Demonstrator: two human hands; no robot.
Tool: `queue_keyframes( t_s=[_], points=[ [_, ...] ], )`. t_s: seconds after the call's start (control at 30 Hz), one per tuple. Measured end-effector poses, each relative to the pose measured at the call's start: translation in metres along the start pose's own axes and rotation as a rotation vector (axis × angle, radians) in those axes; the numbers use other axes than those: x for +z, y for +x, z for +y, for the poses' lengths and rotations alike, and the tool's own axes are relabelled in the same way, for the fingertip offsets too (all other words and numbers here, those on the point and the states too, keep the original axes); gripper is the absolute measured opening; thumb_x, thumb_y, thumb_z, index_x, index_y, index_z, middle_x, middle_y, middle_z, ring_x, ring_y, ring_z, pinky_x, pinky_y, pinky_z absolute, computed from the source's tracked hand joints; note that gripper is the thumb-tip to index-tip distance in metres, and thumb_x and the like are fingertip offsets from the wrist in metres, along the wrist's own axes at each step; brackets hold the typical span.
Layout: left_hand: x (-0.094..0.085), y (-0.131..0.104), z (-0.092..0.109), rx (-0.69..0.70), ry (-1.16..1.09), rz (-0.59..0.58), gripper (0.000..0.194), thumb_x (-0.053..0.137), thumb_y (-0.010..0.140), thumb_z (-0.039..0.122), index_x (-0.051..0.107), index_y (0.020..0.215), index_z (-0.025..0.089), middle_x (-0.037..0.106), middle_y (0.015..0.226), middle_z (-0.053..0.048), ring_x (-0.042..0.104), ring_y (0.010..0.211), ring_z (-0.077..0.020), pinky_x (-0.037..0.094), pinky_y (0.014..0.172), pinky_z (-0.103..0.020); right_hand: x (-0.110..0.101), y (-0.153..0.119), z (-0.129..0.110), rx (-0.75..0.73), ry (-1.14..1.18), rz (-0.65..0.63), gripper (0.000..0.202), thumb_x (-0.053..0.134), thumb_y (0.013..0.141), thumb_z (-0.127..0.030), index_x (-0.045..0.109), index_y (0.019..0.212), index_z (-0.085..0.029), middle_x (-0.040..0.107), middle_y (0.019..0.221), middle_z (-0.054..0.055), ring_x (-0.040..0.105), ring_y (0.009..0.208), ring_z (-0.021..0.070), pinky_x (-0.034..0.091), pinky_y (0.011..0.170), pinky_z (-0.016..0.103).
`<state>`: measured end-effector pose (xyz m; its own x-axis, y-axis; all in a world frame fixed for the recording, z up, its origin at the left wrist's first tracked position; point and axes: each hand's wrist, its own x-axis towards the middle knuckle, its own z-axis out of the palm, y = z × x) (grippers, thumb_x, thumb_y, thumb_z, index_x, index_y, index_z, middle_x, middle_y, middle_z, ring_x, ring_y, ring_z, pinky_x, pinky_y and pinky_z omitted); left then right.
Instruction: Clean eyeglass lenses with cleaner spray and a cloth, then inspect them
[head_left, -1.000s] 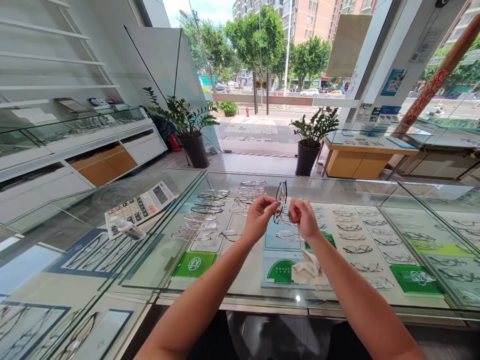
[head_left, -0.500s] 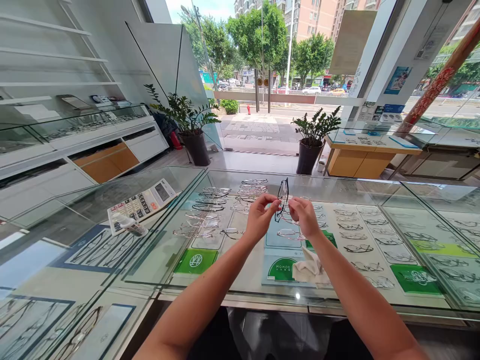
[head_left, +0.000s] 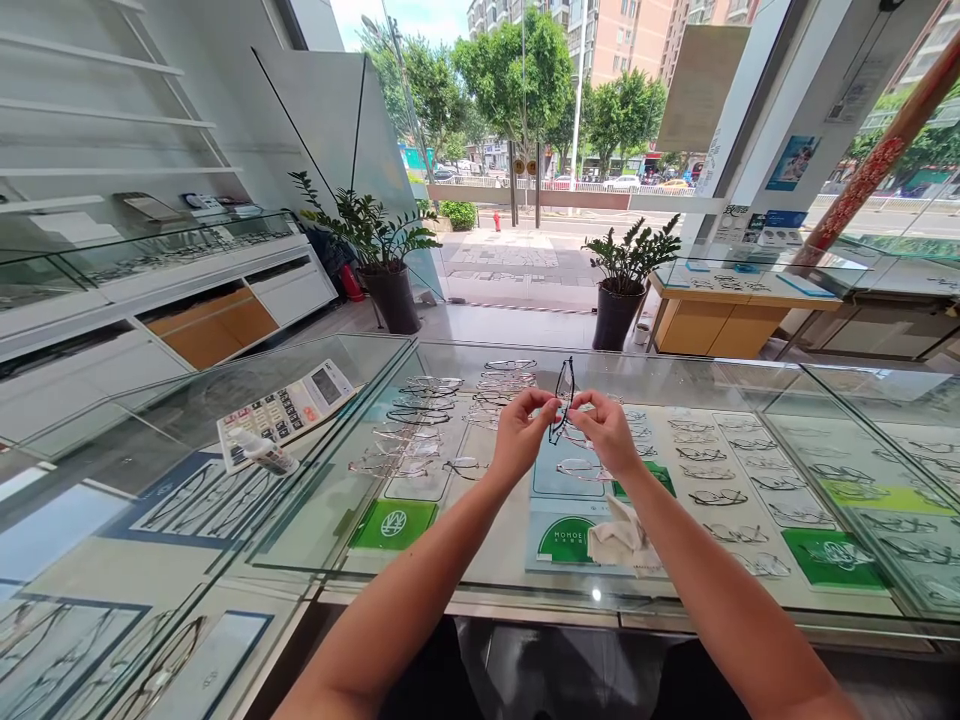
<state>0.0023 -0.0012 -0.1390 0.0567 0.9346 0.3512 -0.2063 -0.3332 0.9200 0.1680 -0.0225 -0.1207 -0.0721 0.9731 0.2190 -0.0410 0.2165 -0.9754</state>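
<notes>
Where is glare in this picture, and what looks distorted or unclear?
Head view: white glare spot low on the clear glass counter; head view: tall white pillar leans, probably lens distortion; head view: thin black-rimmed eyeglasses too small to judge sharpness.

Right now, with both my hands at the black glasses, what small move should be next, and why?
Perhaps turn the black glasses gently until their front faces you. They are seen nearly edge-on above the glass counter, pinched by the left hand, with the right hand also at them, so both hands could probably guide the turn.
</notes>
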Motion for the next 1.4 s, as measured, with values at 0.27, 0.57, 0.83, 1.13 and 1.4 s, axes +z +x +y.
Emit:
queue_keyframes(
  t_s=[0.27, 0.57, 0.83, 1.13, 1.4],
  points=[
    [0.001, -0.001, 0.003, -0.064, -0.007, -0.049, 0.044, 0.082, 0.087, 0.062, 0.075, 0.091, 0.019, 0.074, 0.093, -0.005, 0.07, 0.089, -0.0172, 0.066, 0.078, -0.031, -0.001, 0.001, 0.002, 0.005, -0.002, 0.016, 0.031, 0.076, 0.082, -0.048, 0.059, 0.086, -0.022, 0.034, 0.046, -0.015, 0.016, 0.046, 0.0069, 0.012, 0.047, 0.025],
    [0.003, -0.001, 0.006, -0.15, -0.08, -0.092, 0.047, 0.086, 0.082, 0.062, 0.071, 0.094, 0.019, 0.078, 0.107, -0.007, 0.073, 0.095, -0.0177, 0.066, 0.077, -0.029, -0.005, 0.003, 0.005, -0.009, -0.01, 0.032, 0.028, 0.073, 0.086, -0.046, 0.06, 0.089, -0.022, 0.032, 0.047, -0.015, 0.016, 0.047, 0.0073, 0.013, 0.046, 0.025],
    [0.005, -0.001, 0.004, -0.102, -0.059, -0.055, 0.047, 0.087, 0.082, 0.062, 0.073, 0.095, 0.019, 0.078, 0.105, -0.008, 0.073, 0.102, -0.0208, 0.067, 0.078, -0.031, -0.004, 0.002, 0.004, -0.033, -0.043, 0.101, 0.023, 0.071, 0.084, -0.041, 0.058, 0.083, -0.023, 0.033, 0.048, -0.014, 0.017, 0.046, 0.0075, 0.014, 0.047, 0.026],
    [-0.003, 0.005, 0.003, -0.057, -0.123, 0.127, 0.046, 0.085, 0.084, 0.061, 0.07, 0.097, 0.02, 0.076, 0.11, -0.007, 0.073, 0.105, -0.0211, 0.069, 0.084, -0.036, -0.008, 0.004, 0.004, -0.025, -0.083, 0.228, 0.017, 0.067, 0.081, -0.037, 0.057, 0.081, -0.024, 0.031, 0.048, -0.013, 0.018, 0.047, 0.0092, 0.014, 0.048, 0.028],
    [-0.009, 0.011, 0.002, -0.027, -0.131, 0.229, 0.046, 0.085, 0.084, 0.061, 0.069, 0.097, 0.02, 0.076, 0.112, -0.008, 0.072, 0.112, -0.0226, 0.069, 0.087, -0.038, -0.007, 0.009, 0.01, 0.096, -0.071, 0.247, 0.026, 0.064, 0.083, -0.043, 0.057, 0.067, -0.024, 0.03, 0.049, -0.009, 0.02, 0.046, 0.0103, 0.015, 0.047, 0.03]
  ],
)
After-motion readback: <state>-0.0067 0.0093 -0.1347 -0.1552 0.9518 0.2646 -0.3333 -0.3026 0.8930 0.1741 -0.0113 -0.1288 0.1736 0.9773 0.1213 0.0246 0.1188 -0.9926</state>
